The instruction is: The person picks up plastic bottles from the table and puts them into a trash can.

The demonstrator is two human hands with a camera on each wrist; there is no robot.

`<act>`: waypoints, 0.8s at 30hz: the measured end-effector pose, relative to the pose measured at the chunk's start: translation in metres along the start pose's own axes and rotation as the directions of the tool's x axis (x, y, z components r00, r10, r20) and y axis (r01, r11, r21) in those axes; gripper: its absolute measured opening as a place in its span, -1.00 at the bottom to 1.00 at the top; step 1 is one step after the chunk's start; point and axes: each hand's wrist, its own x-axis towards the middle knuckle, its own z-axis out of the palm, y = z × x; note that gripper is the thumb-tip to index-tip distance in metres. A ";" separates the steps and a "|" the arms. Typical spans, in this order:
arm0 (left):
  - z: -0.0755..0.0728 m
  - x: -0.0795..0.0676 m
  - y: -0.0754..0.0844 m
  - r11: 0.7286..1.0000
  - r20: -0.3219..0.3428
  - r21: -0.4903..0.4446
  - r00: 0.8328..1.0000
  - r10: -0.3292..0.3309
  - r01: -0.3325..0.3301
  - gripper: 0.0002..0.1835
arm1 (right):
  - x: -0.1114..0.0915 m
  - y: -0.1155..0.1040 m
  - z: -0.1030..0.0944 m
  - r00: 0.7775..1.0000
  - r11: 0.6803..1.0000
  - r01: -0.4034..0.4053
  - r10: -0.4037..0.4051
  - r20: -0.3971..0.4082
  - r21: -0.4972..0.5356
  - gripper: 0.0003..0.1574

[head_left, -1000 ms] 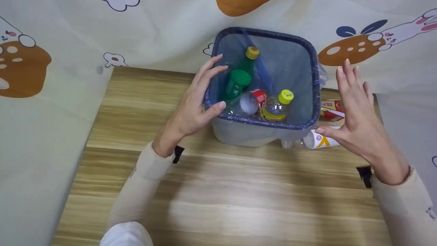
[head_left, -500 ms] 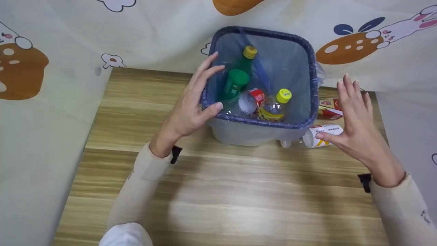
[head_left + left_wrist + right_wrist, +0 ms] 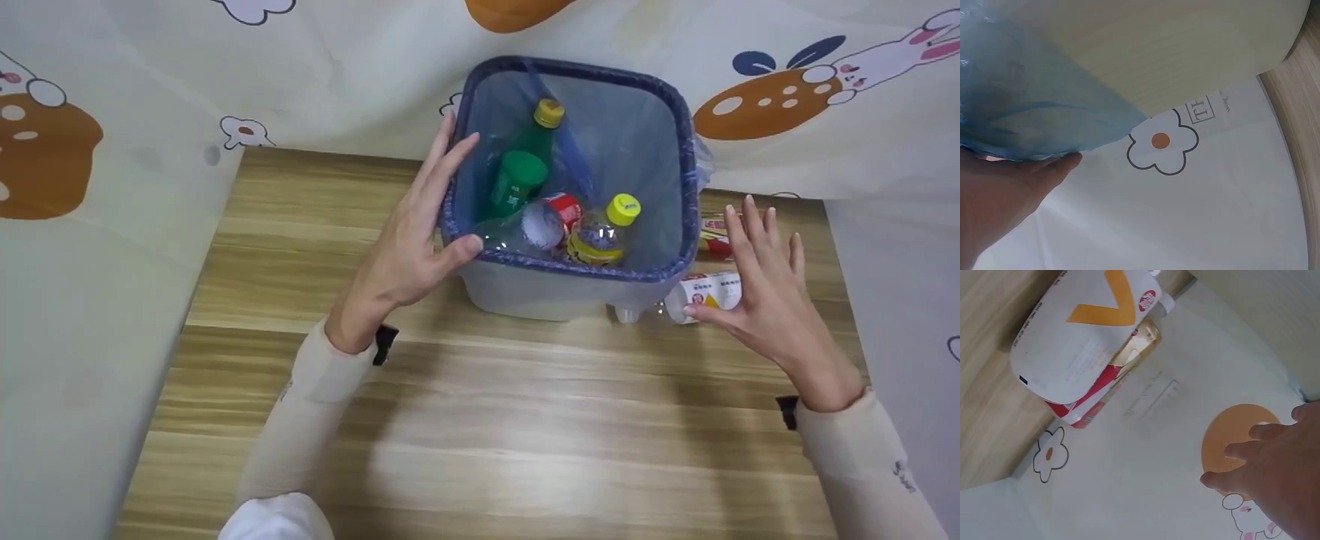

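A lined trash bin (image 3: 581,268) stands on the wooden floor with several bottles inside. My left hand (image 3: 409,247) lies along its left side, thumb at the front left rim and fingers extended. In the left wrist view, the fingers (image 3: 1055,167) meet the bluish bag liner (image 3: 1044,107). To the bin's right, my right hand (image 3: 772,307) hovers with fingers spread, holding nothing. Below it lie a white-labelled bottle (image 3: 709,292) and a red and cream carton (image 3: 718,238), both partly hidden by the hand. The right wrist view shows that bottle (image 3: 1081,343) beside the carton (image 3: 1109,385).
Inside the bin are a green-capped bottle (image 3: 519,180), a green bottle with a yellow cap (image 3: 550,115), a red-labelled bottle (image 3: 555,221) and a clear yellow-capped bottle (image 3: 598,241). A patterned curtain (image 3: 337,90) hangs behind. Wooden floor (image 3: 510,435) spreads in front.
My right hand has moved down and slightly left, toward the white-labelled bottle. The fingers of my left hand have shifted outward from over the rim to the bin's left side.
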 end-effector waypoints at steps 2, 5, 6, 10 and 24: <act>0.001 0.000 0.000 1.000 -0.029 0.006 1.000 0.002 -0.002 0.05 | -0.002 0.003 0.002 1.000 1.000 -0.006 0.006 0.001 -0.005 0.54; 0.004 0.000 0.000 1.000 -0.074 0.000 0.997 0.019 -0.019 0.06 | -0.004 0.006 0.005 1.000 1.000 -0.012 0.012 0.003 -0.010 0.54; 0.005 0.000 0.001 1.000 -0.082 -0.003 0.996 0.019 -0.020 0.06 | -0.004 0.007 0.006 1.000 1.000 -0.014 0.014 0.007 -0.012 0.54; 0.009 0.000 0.000 0.999 -0.086 -0.015 0.996 0.032 -0.034 0.04 | -0.005 0.010 0.014 0.999 0.999 -0.022 0.023 0.035 -0.027 0.56; 0.011 0.000 -0.002 0.999 -0.072 -0.048 0.997 0.021 -0.025 0.00 | -0.012 0.026 0.067 0.983 0.996 -0.086 0.081 0.166 0.024 0.58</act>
